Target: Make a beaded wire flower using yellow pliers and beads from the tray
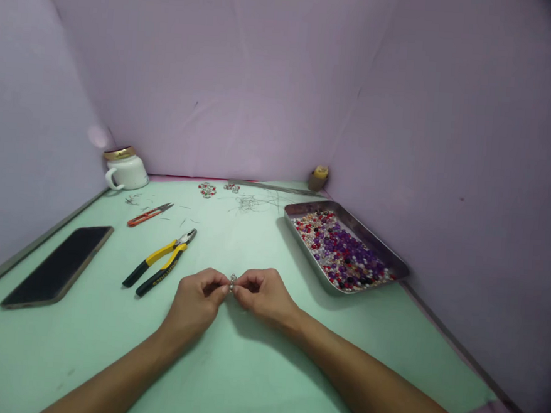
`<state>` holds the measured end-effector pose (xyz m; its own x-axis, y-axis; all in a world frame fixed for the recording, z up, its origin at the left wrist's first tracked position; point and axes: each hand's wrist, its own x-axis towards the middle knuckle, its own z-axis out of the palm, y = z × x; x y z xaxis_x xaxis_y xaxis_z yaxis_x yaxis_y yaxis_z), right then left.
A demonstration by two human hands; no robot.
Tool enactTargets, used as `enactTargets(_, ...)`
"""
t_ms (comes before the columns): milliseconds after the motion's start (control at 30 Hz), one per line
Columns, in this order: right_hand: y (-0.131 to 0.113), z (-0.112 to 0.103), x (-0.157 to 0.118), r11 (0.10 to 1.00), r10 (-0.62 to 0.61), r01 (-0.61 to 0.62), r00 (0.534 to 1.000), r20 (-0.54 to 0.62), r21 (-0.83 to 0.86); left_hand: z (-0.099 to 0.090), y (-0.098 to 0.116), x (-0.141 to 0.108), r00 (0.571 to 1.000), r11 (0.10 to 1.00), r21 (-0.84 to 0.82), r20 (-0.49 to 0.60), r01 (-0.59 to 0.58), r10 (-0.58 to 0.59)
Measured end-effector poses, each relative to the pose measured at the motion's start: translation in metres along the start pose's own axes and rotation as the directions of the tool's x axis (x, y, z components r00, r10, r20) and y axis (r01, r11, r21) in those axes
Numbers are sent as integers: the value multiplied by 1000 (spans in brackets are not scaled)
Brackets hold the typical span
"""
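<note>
Between my two hands, just above the green tabletop (pixel 244 380), is a small silvery beaded piece (pixel 232 283). My left hand (pixel 202 296) pinches its left side with thumb and forefinger. From the right, the fingertips of my right hand (pixel 264 296) are closed on the same piece. Its fine details are too small to make out. Yellow and black pliers (pixel 164 261) lie to the left of my left hand, jaws pointing away. A metal tray (pixel 320 274) of red, white, purple and black beads (pixel 343 249) sits to the right of my right hand.
Red-handled snips (pixel 148 215) lie behind the pliers, near wire scraps (pixel 133 200). A dark phone (pixel 58 267) is at left, a white lidded mug (pixel 129 172) behind. Beaded pieces (pixel 207 190), loose wires (pixel 252 203) and a small yellow-topped object (pixel 319 178) are at the back.
</note>
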<state>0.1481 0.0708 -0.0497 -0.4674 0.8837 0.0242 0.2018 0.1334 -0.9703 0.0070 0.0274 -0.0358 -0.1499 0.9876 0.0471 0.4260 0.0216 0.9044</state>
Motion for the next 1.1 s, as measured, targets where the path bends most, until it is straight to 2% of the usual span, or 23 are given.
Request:
enactTargets(167, 2, 1, 0, 1000, 10, -9, 1000, -3, 13, 1, 1, -1, 1000, 1000, 4, 3, -19, 19)
enactTargets(300, 5, 1, 2, 990, 48, -50, 999, 19, 129, 2, 0, 0, 1000, 1000, -10, -1, -8, 8)
enactTargets(433, 7, 1, 4, 978, 37, -44, 999, 40, 205, 3, -2, 2, 1000, 999, -34, 13, 8, -8)
enactTargets(700, 11, 2, 5, 981, 22, -32, 998, 58, 194, 1, -4, 2, 999, 998, -63, 43, 5, -2)
enactTargets(833, 9, 2, 5, 965, 45, -46, 999, 12, 259, 2, -5, 3, 999, 997, -78, 52, 1, 3)
enactTargets(967, 8, 3, 6, 948, 51, -56, 998, 24, 312, 2, -6, 3, 998, 996, -87, 57, 5, 0)
enactTargets(1100, 9, 3, 5, 969, 41, -39, 999, -2, 242, 1, -6, 3, 998, 996, -89, 57, 19, -14)
